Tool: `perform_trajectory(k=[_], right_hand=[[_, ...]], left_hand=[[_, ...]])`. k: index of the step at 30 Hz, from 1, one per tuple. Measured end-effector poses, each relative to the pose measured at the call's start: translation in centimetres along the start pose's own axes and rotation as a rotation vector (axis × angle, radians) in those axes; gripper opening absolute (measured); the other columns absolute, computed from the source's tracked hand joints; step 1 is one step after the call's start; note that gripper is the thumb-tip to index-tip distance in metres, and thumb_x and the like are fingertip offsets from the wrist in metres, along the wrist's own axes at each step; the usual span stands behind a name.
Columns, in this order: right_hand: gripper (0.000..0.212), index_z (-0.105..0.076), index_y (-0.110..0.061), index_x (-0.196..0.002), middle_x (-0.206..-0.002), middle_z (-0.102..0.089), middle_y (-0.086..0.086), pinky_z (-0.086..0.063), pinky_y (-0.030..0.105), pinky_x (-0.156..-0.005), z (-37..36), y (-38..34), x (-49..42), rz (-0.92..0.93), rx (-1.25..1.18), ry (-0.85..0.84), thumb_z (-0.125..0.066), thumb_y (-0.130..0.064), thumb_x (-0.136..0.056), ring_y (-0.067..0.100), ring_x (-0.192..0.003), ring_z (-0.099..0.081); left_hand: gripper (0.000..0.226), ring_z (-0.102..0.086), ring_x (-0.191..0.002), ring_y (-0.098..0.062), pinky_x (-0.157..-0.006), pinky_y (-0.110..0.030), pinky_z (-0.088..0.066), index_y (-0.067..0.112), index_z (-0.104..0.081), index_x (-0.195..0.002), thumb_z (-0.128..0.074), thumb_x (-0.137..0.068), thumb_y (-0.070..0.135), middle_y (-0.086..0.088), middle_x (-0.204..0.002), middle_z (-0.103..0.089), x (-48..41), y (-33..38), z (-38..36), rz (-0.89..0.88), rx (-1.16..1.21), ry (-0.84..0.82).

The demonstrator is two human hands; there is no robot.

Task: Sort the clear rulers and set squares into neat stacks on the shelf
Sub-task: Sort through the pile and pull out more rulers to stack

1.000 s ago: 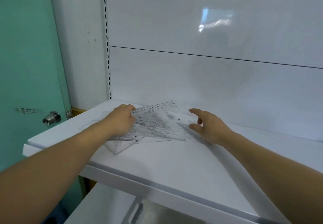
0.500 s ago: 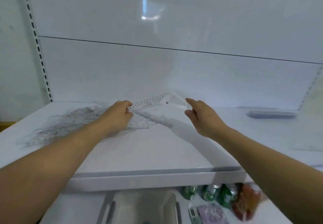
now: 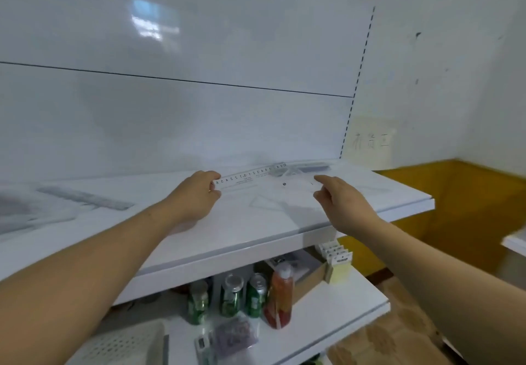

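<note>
Gripping the left end of a clear ruler with the curled fingers of the left hand, just right of frame centre; resting on the shelf or held just above it, cannot tell which. Pinching, by the look of it, the right corner of a clear set square between thumb and forefinger of the right hand; hard to be certain through clear plastic.

Probably bringing both pieces to the ruler stack at the back of the shelf, right of centre. To do it well: part the two first, as seemingly overlapping. Lay the ruler flat along the stack with ends flush, then nudge the long edge square. Keep the set square aside for its own pile. Set down, never drop; likely slippery on glossy white.

Farther left on the same shelf, a second grey stack and a blurred heap. Behind, a glossy white back panel with window glare at upper left, and a slotted upright. Below, a lower shelf with green cans, a red bottle and a white basket. At right, pale wall above an ochre band.
</note>
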State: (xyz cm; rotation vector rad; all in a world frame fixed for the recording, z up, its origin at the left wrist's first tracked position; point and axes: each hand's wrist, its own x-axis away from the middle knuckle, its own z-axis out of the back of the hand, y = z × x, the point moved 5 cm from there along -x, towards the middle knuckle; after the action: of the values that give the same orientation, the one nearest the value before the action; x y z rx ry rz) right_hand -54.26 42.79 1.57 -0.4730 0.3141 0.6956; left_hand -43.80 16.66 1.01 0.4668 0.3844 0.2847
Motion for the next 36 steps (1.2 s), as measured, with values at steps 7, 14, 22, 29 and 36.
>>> perform_trajectory(k=[7,14,22,29,36], right_hand=[[0.040,-0.043,-0.018,-0.139,-0.115,-0.056,0.000,-0.041,0.031,-0.095,4.5,13.6,1.2,-0.072,-0.076,0.007,-0.042,-0.026,-0.100,0.017,-0.107,-0.052],[0.039,-0.043,-0.021,-0.139,-0.121,-0.054,-0.002,-0.040,0.032,-0.099,4.0,20.5,-1.5,-0.078,-0.109,-0.057,-0.041,-0.027,-0.100,0.017,-0.113,-0.049],[0.037,-0.045,-0.026,-0.137,-0.136,-0.048,-0.004,-0.032,0.030,-0.104,1.1,24.6,-7.3,-0.071,-0.057,-0.187,-0.042,-0.030,-0.100,0.015,-0.125,-0.042],[0.036,-0.047,-0.024,-0.136,-0.140,-0.044,-0.005,-0.025,0.024,-0.107,0.2,26.2,-10.2,0.030,-0.010,-0.308,-0.041,-0.029,-0.100,0.012,-0.130,-0.038],[0.035,-0.048,-0.026,-0.134,-0.137,-0.044,-0.008,-0.025,0.018,-0.100,-0.3,27.2,-11.3,0.160,-0.046,-0.422,-0.041,-0.032,-0.100,0.008,-0.125,-0.040]], left_hand=[[0.043,-0.050,-0.109,-0.024,-0.091,-0.026,-0.035,0.012,-0.043,-0.138,-0.048,-0.096,0.020,-0.009,-0.123,-0.050,-4.3,10.5,-7.9,-0.015,0.011,-0.033],[0.043,-0.051,-0.111,-0.025,-0.093,-0.028,-0.036,0.011,-0.043,-0.138,-0.047,-0.096,0.018,-0.010,-0.126,-0.051,-7.7,14.4,-12.3,0.048,-0.022,-0.073],[0.024,-0.055,-0.103,-0.025,-0.088,-0.032,-0.040,0.021,-0.054,-0.118,-0.048,-0.095,0.019,-0.003,-0.113,-0.054,-13.5,14.3,-14.8,0.043,0.008,-0.054],[0.033,-0.053,-0.107,-0.022,-0.086,-0.026,-0.036,0.018,-0.051,-0.128,-0.047,-0.096,0.019,-0.001,-0.120,-0.050,-15.4,14.5,-15.9,0.076,0.013,-0.030],[0.032,-0.050,-0.098,-0.018,-0.083,-0.025,-0.035,0.020,-0.051,-0.128,-0.049,-0.095,0.021,0.002,-0.121,-0.048,-16.2,13.6,-16.0,0.190,-0.029,0.022]])
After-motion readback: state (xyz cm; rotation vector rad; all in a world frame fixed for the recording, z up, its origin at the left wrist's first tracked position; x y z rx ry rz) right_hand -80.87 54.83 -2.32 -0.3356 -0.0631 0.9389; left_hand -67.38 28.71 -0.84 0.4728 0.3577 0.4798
